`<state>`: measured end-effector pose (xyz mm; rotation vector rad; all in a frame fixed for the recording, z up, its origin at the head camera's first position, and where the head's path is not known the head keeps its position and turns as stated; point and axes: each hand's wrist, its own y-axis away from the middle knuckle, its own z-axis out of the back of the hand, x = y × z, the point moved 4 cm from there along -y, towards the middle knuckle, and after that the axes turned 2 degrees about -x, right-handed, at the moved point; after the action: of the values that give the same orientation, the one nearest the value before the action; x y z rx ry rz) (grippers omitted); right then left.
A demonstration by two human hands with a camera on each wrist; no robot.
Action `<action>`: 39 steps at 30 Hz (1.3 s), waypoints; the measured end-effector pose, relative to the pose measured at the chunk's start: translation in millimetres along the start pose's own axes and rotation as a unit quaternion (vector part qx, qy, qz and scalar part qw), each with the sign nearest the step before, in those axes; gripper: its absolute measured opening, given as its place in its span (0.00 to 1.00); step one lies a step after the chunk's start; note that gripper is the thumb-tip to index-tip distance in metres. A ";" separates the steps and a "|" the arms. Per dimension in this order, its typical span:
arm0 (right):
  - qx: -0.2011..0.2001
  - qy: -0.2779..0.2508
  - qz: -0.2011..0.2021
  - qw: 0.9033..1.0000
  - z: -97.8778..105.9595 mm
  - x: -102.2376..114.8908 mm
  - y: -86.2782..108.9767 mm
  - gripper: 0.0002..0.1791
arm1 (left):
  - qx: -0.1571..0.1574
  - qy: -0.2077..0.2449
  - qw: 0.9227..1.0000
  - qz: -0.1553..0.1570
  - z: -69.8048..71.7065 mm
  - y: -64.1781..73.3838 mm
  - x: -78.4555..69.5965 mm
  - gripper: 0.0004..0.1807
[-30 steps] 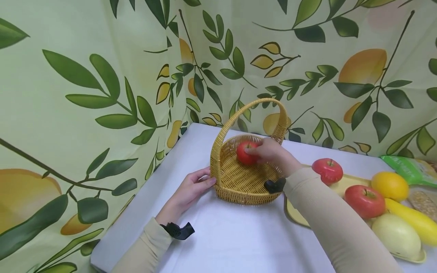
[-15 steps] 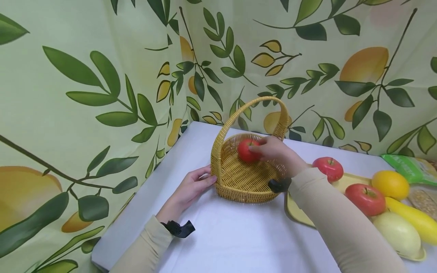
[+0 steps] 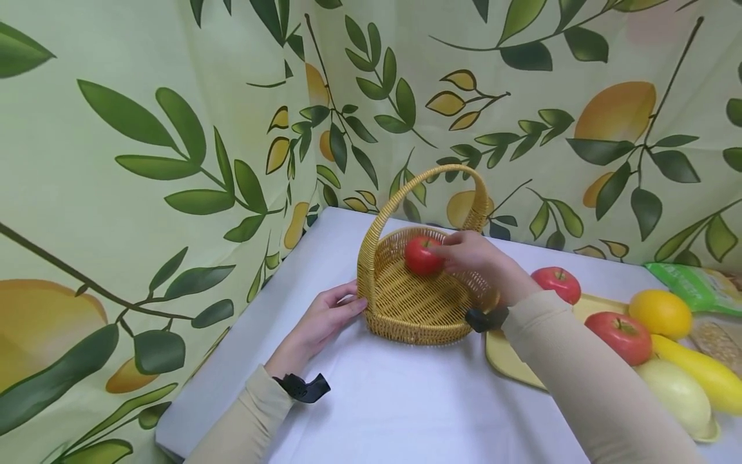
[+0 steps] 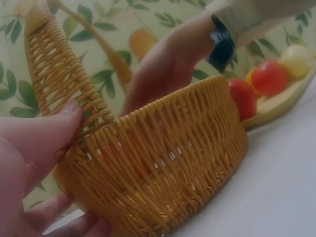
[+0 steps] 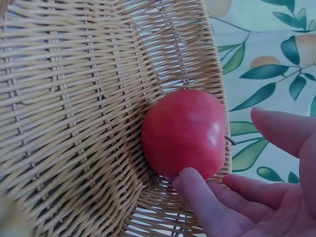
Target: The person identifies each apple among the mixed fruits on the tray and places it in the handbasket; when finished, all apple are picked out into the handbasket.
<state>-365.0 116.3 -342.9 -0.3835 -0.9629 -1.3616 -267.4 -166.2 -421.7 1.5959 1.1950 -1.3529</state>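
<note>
A wicker basket (image 3: 414,309) with a tall arched handle stands on the white table. Inside, against its far wall, lies a red apple (image 3: 422,256), its stem visible in the right wrist view. My right hand (image 3: 476,259) reaches over the basket's right side. In the right wrist view its thumb stands away from the apple (image 5: 182,133) and its spread fingers (image 5: 205,202) are at the lower side, a fingertip close to or touching the fruit. My left hand (image 3: 327,319) holds the basket's left side, thumb against the handle's base and fingers along the outer wall.
Right of the basket, a yellow tray (image 3: 516,364) bears two red apples (image 3: 620,336), an orange (image 3: 661,314), a long yellow fruit (image 3: 698,370) and a pale green round fruit (image 3: 675,396). A green packet (image 3: 695,287) lies at the far right. Leaf-patterned cloth hangs behind.
My right hand has let go of the apple and drawn slightly to the right, the apple resting in the basket. The left hand stays at the basket's side.
</note>
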 end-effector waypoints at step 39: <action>0.009 -0.064 0.052 0.997 46.3 -37.8 86.3 0.40 | -0.028 -0.021 0.999 0.020 0.0 0.7 0.9 0.18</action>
<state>-297.8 193.6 -319.8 -0.5048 -1.0453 -1.2444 -266.8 -166.3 -422.6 1.5373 1.1597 -1.3104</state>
